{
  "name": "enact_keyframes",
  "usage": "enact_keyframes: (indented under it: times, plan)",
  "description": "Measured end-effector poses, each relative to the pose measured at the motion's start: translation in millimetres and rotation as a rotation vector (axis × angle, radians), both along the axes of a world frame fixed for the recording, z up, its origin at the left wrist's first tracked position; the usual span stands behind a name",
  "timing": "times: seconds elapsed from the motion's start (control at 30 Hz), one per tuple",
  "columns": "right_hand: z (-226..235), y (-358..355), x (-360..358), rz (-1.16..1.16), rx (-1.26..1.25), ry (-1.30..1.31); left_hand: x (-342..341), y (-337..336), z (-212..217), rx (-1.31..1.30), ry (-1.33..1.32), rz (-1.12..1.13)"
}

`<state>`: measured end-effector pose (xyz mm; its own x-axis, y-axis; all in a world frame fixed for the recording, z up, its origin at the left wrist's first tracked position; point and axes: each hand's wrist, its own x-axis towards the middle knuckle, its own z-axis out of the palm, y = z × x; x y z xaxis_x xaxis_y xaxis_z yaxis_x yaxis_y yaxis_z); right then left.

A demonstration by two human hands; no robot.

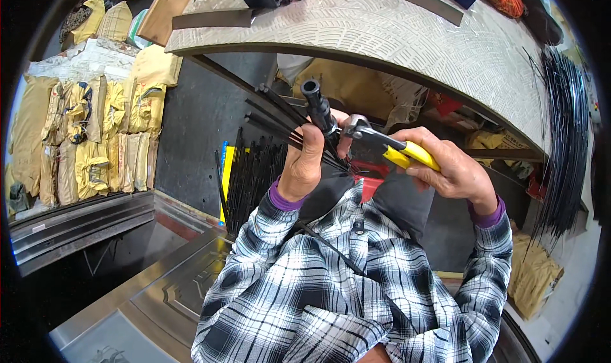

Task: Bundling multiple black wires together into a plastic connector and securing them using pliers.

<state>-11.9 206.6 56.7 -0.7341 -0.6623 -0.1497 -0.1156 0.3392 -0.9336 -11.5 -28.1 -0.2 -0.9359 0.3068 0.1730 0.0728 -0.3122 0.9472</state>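
My left hand (303, 167) is closed round a black tubular fitting (316, 108) with an open round end that points up. Thin black rods (273, 122) run past the same hand, towards the upper left; whether its fingers grip them too, I cannot tell. In my right hand (457, 169) is a pair of pliers with yellow handles (420, 154). The metal jaws of the pliers (360, 130) are at the lower side of the fitting, close to my left fingers. What the jaws bite on is too small to make out.
A table with a patterned pale top (388, 28) curves across the far side, just beyond my hands. Black rods (251, 178) stand bundled by my left knee. Dark wires (565, 140) hang over the table's right end. Yellow wrapped packages (95, 140) are stacked at left.
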Motion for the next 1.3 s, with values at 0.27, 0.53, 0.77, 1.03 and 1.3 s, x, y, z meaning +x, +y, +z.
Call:
enact_keyframes:
  times: [0.27, 0.53, 0.77, 1.03, 1.3]
  plan:
    - [-27.9, -12.2, 4.0, -0.041, 0.05, 0.274, -2.4, 8.1, 6.9, -0.119, 0.001, 0.103]
    - [-54.2, -20.6, -5.8, -0.32, 0.002, 0.08, -17.8, 19.4, -13.3, -0.096, -0.048, 0.322]
    - [-31.5, 34.9, -179.6, -0.917, -0.026, 0.607, -13.7, 33.1, -27.1, -0.039, -0.104, 0.32]
    - [-39.5, 53.8, -303.4, -0.668, 1.004, 0.876, -18.8, 20.7, -36.4, -0.091, -0.04, 0.248]
    - [-45.8, 52.0, -325.9, -0.663, 1.03, 0.937, -37.2, 17.5, -38.6, -0.065, -0.06, 0.201]
